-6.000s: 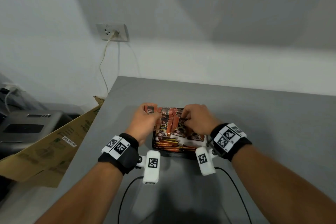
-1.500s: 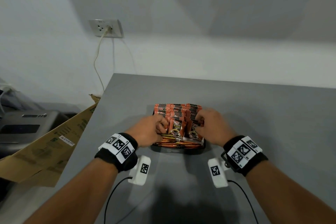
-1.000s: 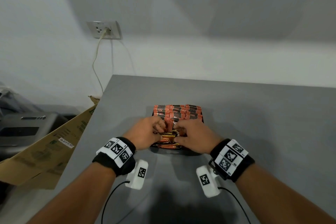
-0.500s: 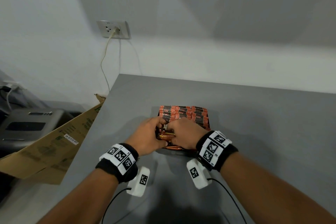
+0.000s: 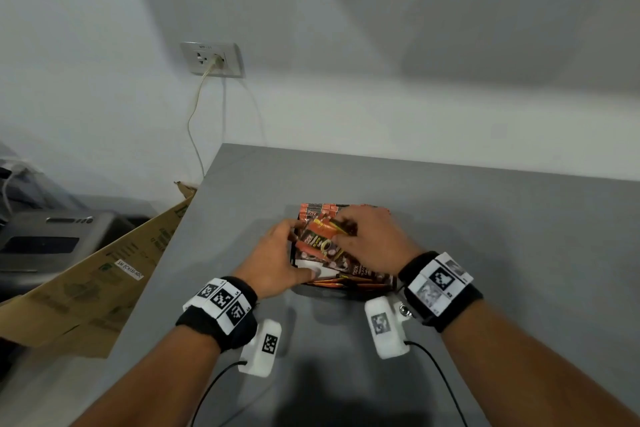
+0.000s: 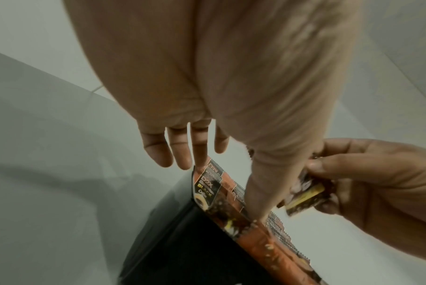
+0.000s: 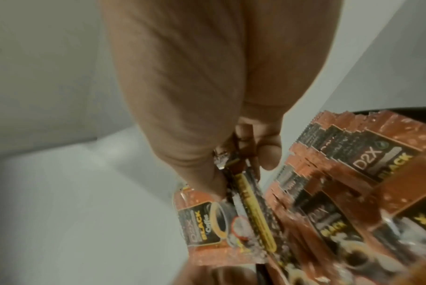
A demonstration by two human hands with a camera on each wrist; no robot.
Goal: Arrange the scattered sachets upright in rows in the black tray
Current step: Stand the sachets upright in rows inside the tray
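Nearest are two bare arms reaching forward over a grey table. Each wrist wears a black band with square black-and-white marks, and a small white box with a thin black wire hangs under each one. A bit farther, near the middle of the table, sits the black tray. It is full of orange and black sachets that say D2X Black Coffee. Most of them stand up in rows at the far part of the tray, and a few lie flat at the near edge. The left hand is at the left side of the tray. Its fingers are straight and a little spread, with one fingertip touching the top of a standing sachet, and its thumb presses down on the packets. It is not gripping anything. The right hand is over the right and middle of the tray. It pinches one loose sachet between thumb and fingers and holds it just above the rows, tilted, right beside the left thumb. Off the left edge of the table leans a flat brown cardboard sheet, and a grey machine sits past it. Farthest away is the white wall, with a wall socket and a pale cord hanging down from it.
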